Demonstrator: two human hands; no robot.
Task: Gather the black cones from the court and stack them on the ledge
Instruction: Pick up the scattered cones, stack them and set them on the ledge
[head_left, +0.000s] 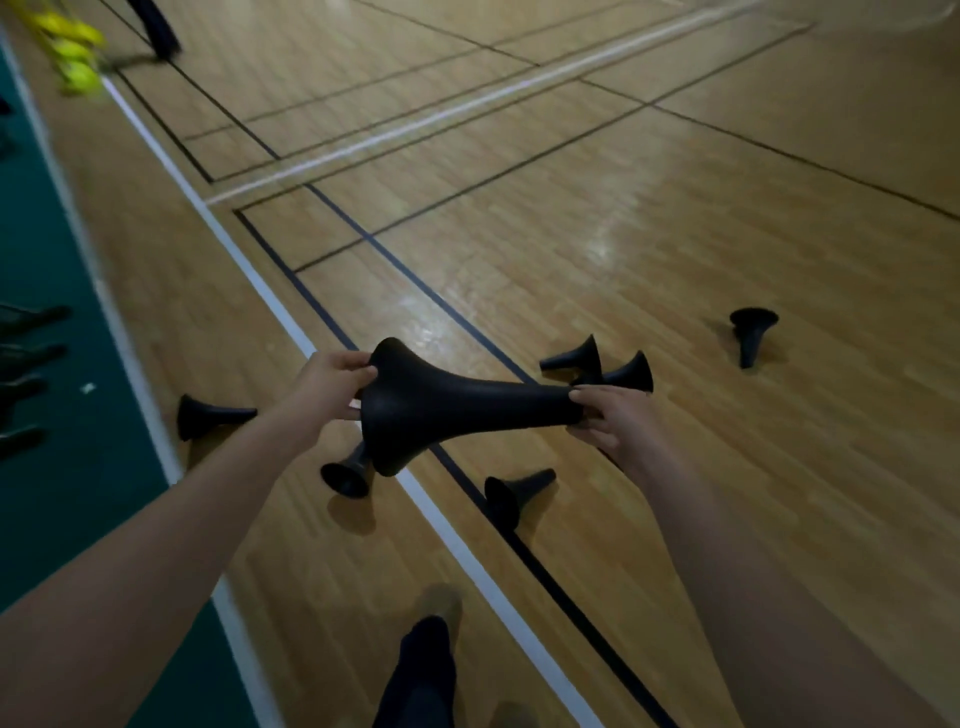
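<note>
I hold a black cone (447, 410) sideways above the wooden court floor. My left hand (332, 387) grips its wide base and my right hand (613, 415) grips its narrow tip. Several more black cones lie tipped over on the floor: one at the left (208, 415), one under the held cone (345, 475), one near the black line (511, 491), two beyond my right hand (576, 356) (628, 374), and one farther right (750, 335).
A green strip (62, 364) runs along the left edge with dark blurred objects (31, 353) on it. Yellow objects (72, 52) lie at the far top left beside a person's dark leg (158, 26). My own legs (423, 670) show at the bottom.
</note>
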